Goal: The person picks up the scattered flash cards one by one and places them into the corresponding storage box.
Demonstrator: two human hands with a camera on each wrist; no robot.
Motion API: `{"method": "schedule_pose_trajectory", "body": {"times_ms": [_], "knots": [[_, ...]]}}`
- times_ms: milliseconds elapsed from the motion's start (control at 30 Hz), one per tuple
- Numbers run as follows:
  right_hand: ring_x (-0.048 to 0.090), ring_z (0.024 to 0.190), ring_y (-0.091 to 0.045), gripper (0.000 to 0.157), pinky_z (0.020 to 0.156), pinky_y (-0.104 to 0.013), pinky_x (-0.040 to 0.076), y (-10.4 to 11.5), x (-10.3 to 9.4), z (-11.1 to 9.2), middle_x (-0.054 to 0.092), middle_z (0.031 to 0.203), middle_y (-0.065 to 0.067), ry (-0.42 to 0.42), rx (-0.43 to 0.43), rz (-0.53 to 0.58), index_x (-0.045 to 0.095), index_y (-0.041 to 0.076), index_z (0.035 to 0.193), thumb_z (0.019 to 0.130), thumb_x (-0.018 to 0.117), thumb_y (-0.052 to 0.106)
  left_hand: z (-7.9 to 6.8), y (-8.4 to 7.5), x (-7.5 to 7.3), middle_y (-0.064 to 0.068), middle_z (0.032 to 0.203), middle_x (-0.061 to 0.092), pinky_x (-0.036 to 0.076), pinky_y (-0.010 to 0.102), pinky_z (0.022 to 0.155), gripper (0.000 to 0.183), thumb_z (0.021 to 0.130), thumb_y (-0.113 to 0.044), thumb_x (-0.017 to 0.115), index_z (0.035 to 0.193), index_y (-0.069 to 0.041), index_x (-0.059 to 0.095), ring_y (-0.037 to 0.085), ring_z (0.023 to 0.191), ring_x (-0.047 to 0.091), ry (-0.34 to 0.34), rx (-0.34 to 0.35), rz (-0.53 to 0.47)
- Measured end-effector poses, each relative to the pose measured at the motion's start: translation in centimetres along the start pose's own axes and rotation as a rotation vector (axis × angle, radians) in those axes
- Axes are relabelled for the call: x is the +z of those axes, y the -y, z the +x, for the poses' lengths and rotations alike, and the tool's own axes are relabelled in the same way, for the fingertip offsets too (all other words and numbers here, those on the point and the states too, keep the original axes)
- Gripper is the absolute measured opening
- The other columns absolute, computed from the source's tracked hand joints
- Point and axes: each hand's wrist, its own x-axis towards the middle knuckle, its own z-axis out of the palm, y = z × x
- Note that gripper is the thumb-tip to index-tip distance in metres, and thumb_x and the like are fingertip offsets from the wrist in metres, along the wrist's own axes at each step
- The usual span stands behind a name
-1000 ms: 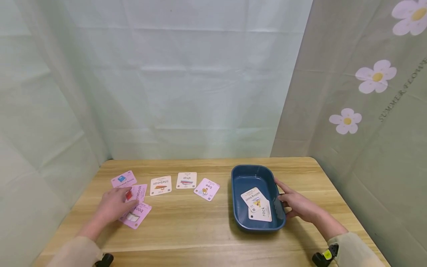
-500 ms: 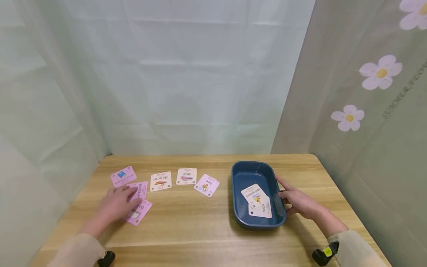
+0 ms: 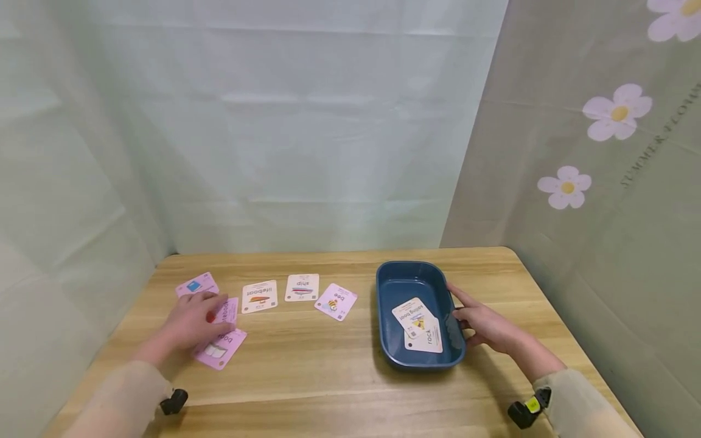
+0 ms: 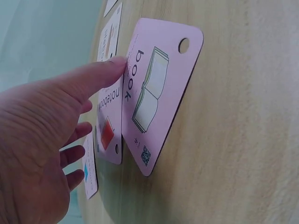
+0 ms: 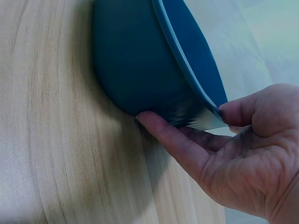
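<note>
My left hand [image 3: 191,319] lies over a pink notebook card [image 4: 110,116], its fingers loosely bent. In the left wrist view the thumb tip rests where that card meets the pink book card [image 4: 152,88], whose near edge tilts up from the table. Beyond the fingers, a pink card with a blue book picture [image 3: 197,285] is partly covered by the hand. On the right, my right hand [image 3: 487,325] grips the side of a blue rectangular tub [image 3: 386,328]. Its thumb sits on the rim and its other fingers go down the outer wall to the base [image 5: 149,119].
In the tub lie a sailing boat card [image 3: 411,313] and a rock card [image 3: 429,340], overlapping. Between the hands are a lifeboat card [image 3: 260,297], a ship card [image 3: 302,287] and a pink bee card [image 3: 336,302]. Pale cloth [image 3: 306,152] hangs behind the wooden table [image 3: 306,389].
My left hand has shifted slightly over the pink cards, its fingers now reaching farther over the blue book card. The right hand keeps its grip on the tub. The head view has shifted a little.
</note>
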Motion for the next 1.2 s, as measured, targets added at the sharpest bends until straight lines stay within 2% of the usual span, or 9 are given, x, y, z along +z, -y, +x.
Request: {"method": "schedule_pose_trajectory", "body": {"times_ms": [233, 467, 600, 800, 1200], "knots": [[0.057, 0.106, -0.034, 0.073, 0.076, -0.052, 0.059, 0.0, 0.0, 0.0, 0.030, 0.151, -0.031, -0.010, -0.002, -0.003, 0.008, 0.028, 0.166, 0.104, 0.041, 0.007, 0.6, 0.1, -0.1, 0.033, 0.146, 0.040, 0.031, 0.074, 0.098, 0.087, 0.083, -0.053, 0.080, 0.146, -0.001, 0.052, 0.056, 0.124, 0.033, 0.024, 0.002, 0.009], [0.057, 0.107, -0.035, 0.072, 0.076, -0.052, 0.059, 0.0, 0.1, -0.1, 0.025, 0.154, -0.030, -0.016, -0.002, 0.006, 0.008, 0.029, 0.166, 0.105, 0.040, 0.007, 0.8, 0.2, -0.2, 0.034, 0.143, 0.042, 0.035, 0.071, 0.096, 0.088, 0.081, -0.054, 0.082, 0.145, -0.001, 0.054, 0.053, 0.119, 0.038, 0.028, 0.018, 0.024], [0.058, 0.109, -0.036, 0.073, 0.076, -0.052, 0.059, 0.0, 0.2, 0.0, 0.028, 0.153, -0.032, -0.015, -0.001, 0.012, 0.008, 0.028, 0.166, 0.104, 0.039, 0.005, 0.9, 0.2, -0.5, 0.034, 0.141, 0.044, 0.037, 0.070, 0.095, 0.088, 0.080, -0.054, 0.083, 0.144, -0.001, 0.055, 0.053, 0.118, 0.040, 0.039, 0.019, 0.035], [0.057, 0.113, -0.037, 0.074, 0.077, -0.052, 0.059, 0.0, 0.2, 0.1, 0.029, 0.154, -0.031, -0.028, 0.013, 0.010, 0.010, 0.029, 0.166, 0.103, 0.040, 0.006, 1.0, 0.3, -0.7, 0.035, 0.139, 0.044, 0.037, 0.071, 0.095, 0.087, 0.081, -0.055, 0.081, 0.143, -0.001, 0.055, 0.052, 0.117, 0.041, 0.054, 0.004, 0.021], [0.056, 0.115, -0.039, 0.073, 0.079, -0.052, 0.059, 0.1, 0.2, 0.1, 0.024, 0.157, -0.030, -0.036, 0.022, 0.006, 0.010, 0.029, 0.166, 0.103, 0.039, 0.006, 1.5, 0.4, -0.2, 0.033, 0.136, 0.046, 0.036, 0.068, 0.094, 0.081, 0.080, -0.051, 0.084, 0.139, -0.003, 0.057, 0.050, 0.114, 0.041, 0.033, -0.002, -0.034]]}}
